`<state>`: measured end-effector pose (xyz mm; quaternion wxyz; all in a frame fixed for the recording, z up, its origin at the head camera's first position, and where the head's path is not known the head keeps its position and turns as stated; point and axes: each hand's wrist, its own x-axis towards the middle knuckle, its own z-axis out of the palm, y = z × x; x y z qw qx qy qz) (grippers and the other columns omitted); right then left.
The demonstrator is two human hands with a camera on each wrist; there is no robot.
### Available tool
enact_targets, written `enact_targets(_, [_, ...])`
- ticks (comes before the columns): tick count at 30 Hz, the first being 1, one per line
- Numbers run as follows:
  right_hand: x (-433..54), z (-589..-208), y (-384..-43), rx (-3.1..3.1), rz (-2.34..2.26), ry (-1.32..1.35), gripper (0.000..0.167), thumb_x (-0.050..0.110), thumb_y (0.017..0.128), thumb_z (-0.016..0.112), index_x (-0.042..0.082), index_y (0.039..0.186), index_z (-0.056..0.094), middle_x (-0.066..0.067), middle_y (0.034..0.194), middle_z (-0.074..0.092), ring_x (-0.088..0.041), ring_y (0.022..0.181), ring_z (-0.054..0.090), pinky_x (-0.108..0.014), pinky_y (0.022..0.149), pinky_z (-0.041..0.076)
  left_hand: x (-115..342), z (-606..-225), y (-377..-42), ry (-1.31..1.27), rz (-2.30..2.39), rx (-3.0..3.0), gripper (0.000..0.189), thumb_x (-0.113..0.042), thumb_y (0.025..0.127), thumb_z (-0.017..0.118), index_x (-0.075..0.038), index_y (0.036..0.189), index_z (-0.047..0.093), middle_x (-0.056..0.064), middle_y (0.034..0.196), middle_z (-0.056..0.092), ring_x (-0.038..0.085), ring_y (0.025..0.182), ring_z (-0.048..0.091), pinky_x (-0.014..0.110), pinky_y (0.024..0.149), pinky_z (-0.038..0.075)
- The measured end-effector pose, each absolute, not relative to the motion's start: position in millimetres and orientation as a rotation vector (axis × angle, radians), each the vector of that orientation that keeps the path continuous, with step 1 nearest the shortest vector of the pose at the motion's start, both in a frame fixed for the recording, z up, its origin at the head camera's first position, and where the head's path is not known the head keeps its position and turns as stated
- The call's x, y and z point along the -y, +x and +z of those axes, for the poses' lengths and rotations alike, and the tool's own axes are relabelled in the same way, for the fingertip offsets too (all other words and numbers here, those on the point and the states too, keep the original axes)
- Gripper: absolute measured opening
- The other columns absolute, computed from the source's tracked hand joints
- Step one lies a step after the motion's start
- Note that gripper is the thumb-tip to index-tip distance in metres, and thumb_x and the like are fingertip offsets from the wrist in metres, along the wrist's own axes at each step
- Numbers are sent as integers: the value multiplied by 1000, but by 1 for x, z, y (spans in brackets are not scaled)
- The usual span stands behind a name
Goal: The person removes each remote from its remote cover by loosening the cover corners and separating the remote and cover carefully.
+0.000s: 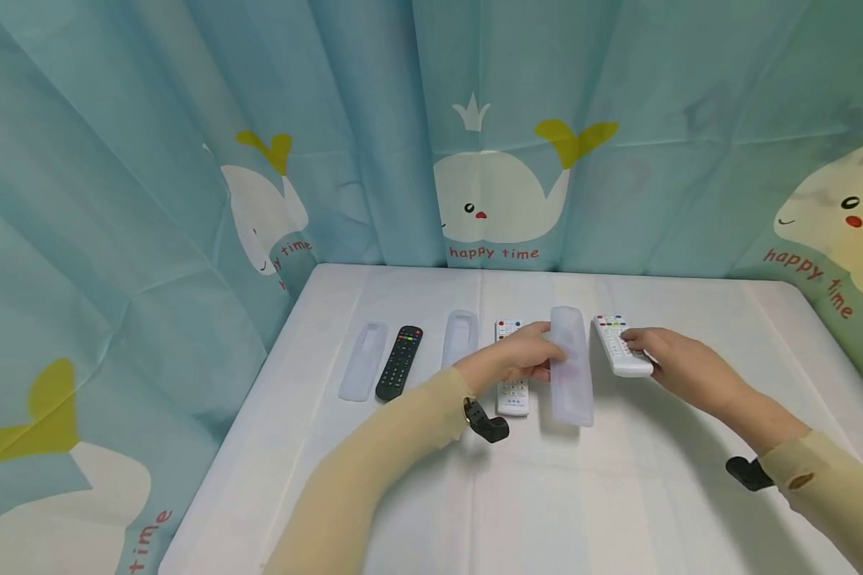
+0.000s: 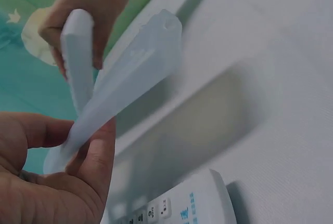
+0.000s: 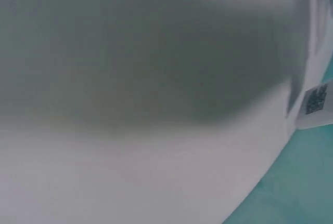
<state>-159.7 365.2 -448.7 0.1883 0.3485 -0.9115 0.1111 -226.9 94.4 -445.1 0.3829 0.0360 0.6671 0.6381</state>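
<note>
In the head view my left hand (image 1: 525, 353) pinches a translucent remote control cover (image 1: 572, 383) by its left edge, upright above the table. The left wrist view shows the thumb on one face of this cover (image 2: 130, 73) and fingers behind it. To its right, my right hand (image 1: 686, 371) grips a white remote control (image 1: 624, 355) by its side, buttons facing up. This remote (image 2: 78, 63) overlaps the cover in the left wrist view. Under my left hand lies another white remote control (image 1: 513, 397), partly hidden by that hand.
On the white table (image 1: 568, 503), left of my hands, lie a black remote control (image 1: 399, 363), a translucent cover (image 1: 363, 362) and a second cover (image 1: 462, 329) partly behind my left forearm. A blue curtain (image 1: 374, 96) with whale prints hangs along the table's back and left sides.
</note>
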Motion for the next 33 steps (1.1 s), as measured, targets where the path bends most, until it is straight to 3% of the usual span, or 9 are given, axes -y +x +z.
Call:
enact_targets(6, [-377, -462, -158, 2536, 144, 1138, 24, 0, 90, 54, 8, 112, 51, -15, 126, 64, -35, 106, 66, -47, 74, 56, -101, -446, -228, 65, 1622, -1712, 66, 6, 94, 65, -5, 153, 39, 13, 91, 65, 20, 64, 60, 26, 46, 51])
enact_targets(10, [-381, -468, -155, 2574, 59, 1176, 24, -1, 88, 47, 12, 109, 46, -17, 129, 63, -36, 113, 64, -47, 79, 55, -109, -448, -228, 37, 1616, -1758, 68, 6, 93, 66, -5, 154, 39, 13, 87, 63, 17, 56, 54, 26, 44, 48])
enact_targets(15, [-384, -476, -156, 2424, -97, 1307, 20, -4, 89, 34, 5, 103, 45, -23, 125, 61, -36, 112, 62, -44, 75, 56, -121, -452, -227, 20, 1570, -1878, 69, 4, 93, 68, -7, 155, 39, 12, 90, 61, 17, 58, 56, 26, 47, 49])
enact_targets(17, [-384, -479, -157, 2368, -130, 1333, 20, -2, 89, 33, 4, 102, 46, -23, 124, 61, -36, 111, 62, -42, 71, 57, -124, -454, -227, 13, 1555, -1909, 71, 4, 93, 68, -8, 156, 37, 11, 94, 60, 18, 60, 58, 27, 50, 49])
enact_targets(22, [-383, -483, -159, 2336, -124, 1357, 17, -1, 83, 44, 5, 99, 47, -24, 122, 62, -38, 110, 63, -43, 67, 56, -128, -459, -226, 47, 1516, -1968, 76, 5, 92, 66, -6, 158, 30, 14, 103, 56, 22, 68, 59, 31, 56, 52])
enact_targets(26, [-382, -485, -161, 2324, -137, 1368, 13, -1, 82, 44, 6, 93, 42, -25, 120, 61, -38, 109, 64, -42, 65, 56, -129, -460, -225, 128, 1439, -2078, 79, 4, 92, 67, -2, 159, 27, 18, 113, 55, 27, 83, 63, 37, 65, 59])
enact_targets(30, [-381, -488, -162, 2295, -163, 1383, 10, 0, 83, 42, 7, 90, 40, -25, 118, 61, -38, 108, 64, -42, 65, 57, -129, -457, -224, 246, 1310, -2202, 74, 1, 92, 68, 1, 156, 31, 19, 120, 57, 28, 99, 63, 36, 72, 60])
enact_targets(33, [-381, -489, -162, 2281, -172, 1392, 10, 0, 83, 41, 6, 90, 40, -25, 117, 61, -39, 108, 64, -43, 65, 57, -128, -452, -224, 313, 1146, -2336, 65, -6, 92, 69, 4, 150, 41, 17, 119, 59, 24, 96, 61, 30, 70, 58])
